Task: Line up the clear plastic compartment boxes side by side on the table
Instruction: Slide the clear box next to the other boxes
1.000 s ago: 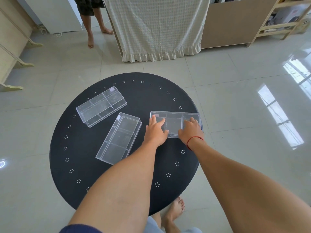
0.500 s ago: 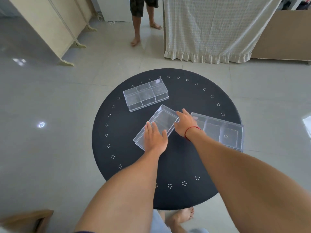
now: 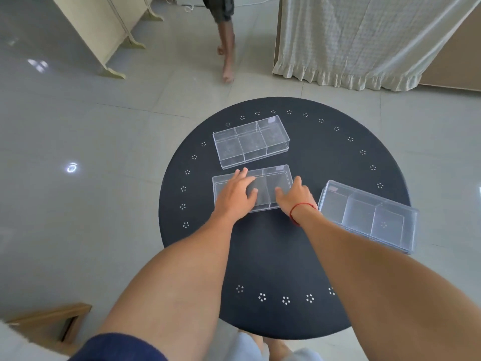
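Observation:
Three clear plastic compartment boxes lie on a round black table (image 3: 273, 246). The far box (image 3: 251, 141) sits toward the back, slightly slanted. The middle box (image 3: 270, 182) lies just in front of it, almost parallel. My left hand (image 3: 235, 195) rests flat on the middle box's left half, fingers spread. My right hand (image 3: 295, 198) grips its right end. A red string circles that wrist. The right box (image 3: 369, 214) sits apart at the table's right edge, angled down to the right.
A barefoot person (image 3: 226, 48) stands on the tiled floor beyond the table. A cloth-draped piece of furniture (image 3: 364, 43) is at the back right, a cream panel stand (image 3: 109, 29) at the back left. A wooden frame (image 3: 52, 324) sits low at the left.
Both hands left the right box and took the middle box. They turned it from a steep diagonal to lie nearly parallel with the far box. The camera view shifted left.

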Tool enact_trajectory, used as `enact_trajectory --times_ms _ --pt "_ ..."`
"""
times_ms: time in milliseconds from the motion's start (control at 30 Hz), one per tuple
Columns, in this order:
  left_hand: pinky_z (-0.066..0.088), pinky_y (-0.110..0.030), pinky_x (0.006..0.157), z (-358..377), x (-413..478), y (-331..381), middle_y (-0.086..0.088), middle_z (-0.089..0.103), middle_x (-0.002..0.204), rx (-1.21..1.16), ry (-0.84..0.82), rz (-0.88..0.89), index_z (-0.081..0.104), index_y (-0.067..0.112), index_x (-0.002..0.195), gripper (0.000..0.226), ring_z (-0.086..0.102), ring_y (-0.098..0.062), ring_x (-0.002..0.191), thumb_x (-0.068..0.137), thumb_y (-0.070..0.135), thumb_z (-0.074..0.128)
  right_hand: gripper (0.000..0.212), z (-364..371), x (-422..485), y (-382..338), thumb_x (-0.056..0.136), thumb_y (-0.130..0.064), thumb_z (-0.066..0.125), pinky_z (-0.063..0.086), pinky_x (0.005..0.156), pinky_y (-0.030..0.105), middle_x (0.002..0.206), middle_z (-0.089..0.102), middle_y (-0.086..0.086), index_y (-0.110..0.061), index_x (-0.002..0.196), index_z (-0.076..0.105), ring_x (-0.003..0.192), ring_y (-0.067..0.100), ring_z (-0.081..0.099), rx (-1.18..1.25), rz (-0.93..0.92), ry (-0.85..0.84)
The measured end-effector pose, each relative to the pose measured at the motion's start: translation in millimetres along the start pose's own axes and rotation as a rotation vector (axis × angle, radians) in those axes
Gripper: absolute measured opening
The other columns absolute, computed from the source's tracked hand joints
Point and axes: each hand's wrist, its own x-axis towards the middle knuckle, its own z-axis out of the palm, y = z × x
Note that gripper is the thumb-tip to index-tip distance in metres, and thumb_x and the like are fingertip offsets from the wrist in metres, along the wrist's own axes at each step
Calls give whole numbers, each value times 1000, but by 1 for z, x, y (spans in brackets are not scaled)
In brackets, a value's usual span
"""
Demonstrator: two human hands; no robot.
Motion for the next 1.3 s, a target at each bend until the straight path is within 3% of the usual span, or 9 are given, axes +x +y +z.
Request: enact_trajectory --times_ms 133,233,433,600,733,833,1033,1133,1300 --pt "30 -41 117 -6 11 -12 0 6 165 -55 159 -238 24 20 153 59 5 -17 153 99 31 46 68 4 6 -11 92 -56 41 42 102 50 137 52 19 -7 138 36 127 40 49 51 73 16" --pt "39 -44 111 -14 20 -20 -8 0 165 -119 147 -488 12 19 155 77 10 -24 152 94 43 51 72 2 18 -22 93 -56 38 40 106 51 142 49 19 -8 145 32 131 39 46 127 56 4" --pt "42 -43 101 -23 33 -18 -7 32 155 -311 98 -613 13 18 155 86 39 -28 139 87 46 58 73 4 27 -34 94 -59 32 40 106 47 144 49 17 -9 147 35 131 38 47 165 155 -3" --pt "46 -38 94 -28 34 -22 -4 46 142 -325 48 -621 34 19 144 76 51 -27 126 80 49 62 69 1 27 -34 94 -56 33 46 101 45 137 54 17 -7 141 44 121 36 56 175 220 -7" --pt "48 -40 96 -32 34 -20 -2 53 134 -322 71 -636 37 23 141 75 53 -27 123 77 52 63 67 -8 27 -41 91 -53 36 47 101 47 129 60 17 -5 135 52 114 35 60 185 206 5" --pt "47 -37 94 -34 36 -16 0 52 129 -414 81 -614 43 23 136 64 53 -24 118 79 46 63 73 -13 26 -41 91 -58 38 43 105 44 139 53 16 -6 142 43 124 36 54 239 230 -12" --pt "41 -31 79 -43 33 -1 11 50 88 -600 195 -551 55 18 117 33 56 -20 95 89 35 51 78 -24 24 -37 88 -62 42 33 110 46 152 40 10 -21 152 24 137 36 42 451 233 -1" --pt "44 -31 79 -45 31 4 4 58 104 -659 304 -566 57 16 110 28 57 -20 94 88 33 53 66 -26 22 -37 90 -51 44 34 110 43 152 40 8 -27 150 32 135 34 44 499 178 6" --pt "39 -26 72 -45 24 6 -2 53 119 -649 413 -515 60 16 113 30 54 -15 81 86 30 58 40 -28 12 -33 88 -43 52 38 81 33 130 57 10 -19 120 51 100 29 56 668 184 80"
